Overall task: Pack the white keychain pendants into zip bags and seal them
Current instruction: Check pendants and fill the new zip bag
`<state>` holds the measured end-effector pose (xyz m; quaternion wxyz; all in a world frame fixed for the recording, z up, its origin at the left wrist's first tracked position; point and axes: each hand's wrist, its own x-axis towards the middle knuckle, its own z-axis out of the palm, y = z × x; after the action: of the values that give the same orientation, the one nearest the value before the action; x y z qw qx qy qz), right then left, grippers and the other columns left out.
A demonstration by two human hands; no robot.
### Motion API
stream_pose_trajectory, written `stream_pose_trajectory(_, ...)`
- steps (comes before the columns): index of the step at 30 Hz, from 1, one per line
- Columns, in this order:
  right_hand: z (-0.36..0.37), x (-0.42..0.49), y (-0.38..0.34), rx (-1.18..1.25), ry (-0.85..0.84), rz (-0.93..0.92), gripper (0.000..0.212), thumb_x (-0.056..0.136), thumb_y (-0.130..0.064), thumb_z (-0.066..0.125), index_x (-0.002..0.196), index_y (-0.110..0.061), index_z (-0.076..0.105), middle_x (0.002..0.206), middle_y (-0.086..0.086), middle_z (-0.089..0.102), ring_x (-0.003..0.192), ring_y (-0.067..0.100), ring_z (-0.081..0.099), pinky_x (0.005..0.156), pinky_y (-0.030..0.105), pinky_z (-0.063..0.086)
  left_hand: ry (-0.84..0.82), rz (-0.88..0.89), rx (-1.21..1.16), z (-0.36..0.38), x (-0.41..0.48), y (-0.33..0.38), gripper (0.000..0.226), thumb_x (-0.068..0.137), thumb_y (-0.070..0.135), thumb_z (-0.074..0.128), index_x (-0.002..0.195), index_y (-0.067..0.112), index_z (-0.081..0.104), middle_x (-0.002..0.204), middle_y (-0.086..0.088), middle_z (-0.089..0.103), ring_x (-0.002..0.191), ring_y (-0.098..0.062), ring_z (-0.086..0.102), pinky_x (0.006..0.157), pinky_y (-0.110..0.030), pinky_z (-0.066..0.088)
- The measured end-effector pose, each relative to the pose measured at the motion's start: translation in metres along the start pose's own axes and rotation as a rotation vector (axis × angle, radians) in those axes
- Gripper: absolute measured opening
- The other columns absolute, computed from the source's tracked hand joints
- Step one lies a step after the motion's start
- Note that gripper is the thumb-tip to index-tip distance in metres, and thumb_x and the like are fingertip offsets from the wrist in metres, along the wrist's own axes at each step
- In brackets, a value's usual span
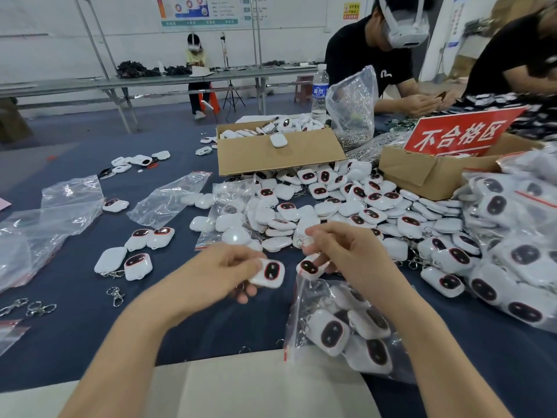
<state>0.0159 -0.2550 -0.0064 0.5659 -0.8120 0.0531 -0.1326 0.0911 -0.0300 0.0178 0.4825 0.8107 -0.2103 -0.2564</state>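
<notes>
My left hand (224, 271) grips a white pendant (269, 273) with a dark, red-rimmed face, held above the table. My right hand (346, 251) pinches a second white pendant (309, 267) right over the open mouth of a clear zip bag (328, 297). That bag lies on the dark blue table and holds several pendants. A large heap of loose white pendants (346, 203) spreads just beyond both hands.
Empty clear bags (168, 197) lie at the left. Two cardboard boxes (280, 152) stand behind the heap, one with a red sign (461, 135). Filled bags (518, 236) pile at the right. Loose metal clasps (116, 295) sit front left. Two people work across the table.
</notes>
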Motion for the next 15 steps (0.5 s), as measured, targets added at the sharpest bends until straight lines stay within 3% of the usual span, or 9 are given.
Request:
stream_pose_trajectory(2, 0.001, -0.002, 0.003, -0.114, -0.121, 0.045, 0.010, 0.096, -0.040, 0.059, 0.100, -0.042, 0.068, 0.089, -0.018, 0.076, 0.079, 0.002, 0.071, 0.081, 0.030, 0.058, -0.149, -0.062, 0.033, 0.001, -0.007, 0.004, 0.020, 0.103, 0.019, 0.056, 0.115, 0.015, 0.072, 0.095, -0.020, 0.073, 0.076, -0.014, 0.065, 0.072, -0.025, 0.056)
stream_pose_trajectory(4, 0.000, -0.003, 0.004, -0.174, -0.194, 0.090, 0.009, 0.096, -0.039, 0.063, 0.100, -0.042, 0.070, 0.091, -0.021, 0.075, 0.083, -0.002, 0.070, 0.087, 0.031, 0.057, -0.235, -0.082, 0.073, 0.007, -0.010, 0.009, 0.019, 0.104, 0.018, 0.056, 0.115, 0.015, 0.071, 0.091, -0.010, 0.075, 0.077, -0.010, 0.067, 0.073, -0.023, 0.057)
stream_pose_trajectory(8, -0.005, -0.003, 0.005, -0.231, -0.264, 0.106, 0.013, 0.093, -0.038, 0.068, 0.103, -0.047, 0.070, 0.098, -0.023, 0.072, 0.091, -0.002, 0.067, 0.092, 0.033, 0.056, -0.185, -0.095, -0.002, 0.018, -0.009, 0.015, 0.018, 0.101, 0.016, 0.060, 0.118, 0.010, 0.065, 0.087, -0.005, 0.075, 0.075, -0.011, 0.068, 0.071, -0.023, 0.058)
stream_pose_trajectory(11, -0.008, -0.005, 0.004, -0.182, -0.302, 0.126, 0.022, 0.095, -0.029, 0.067, 0.104, -0.049, 0.070, 0.100, -0.020, 0.072, 0.093, 0.000, 0.068, 0.095, 0.036, 0.054, -0.122, -0.111, 0.002, 0.023, -0.006, 0.016, 0.017, 0.100, 0.014, 0.062, 0.114, 0.006, 0.065, 0.089, -0.009, 0.074, 0.071, -0.011, 0.067, 0.071, -0.023, 0.058)
stream_pose_trajectory(15, -0.009, -0.005, 0.004, -0.180, -0.310, 0.122, 0.033, 0.095, -0.018, 0.065, 0.103, -0.050, 0.069, 0.098, -0.017, 0.072, 0.091, -0.001, 0.068, 0.095, 0.035, 0.053, -0.163, -0.111, -0.056, 0.030, -0.006, 0.018, 0.016, 0.100, 0.013, 0.062, 0.112, 0.006, 0.070, 0.101, -0.021, 0.074, 0.076, -0.013, 0.067, 0.073, -0.023, 0.059)
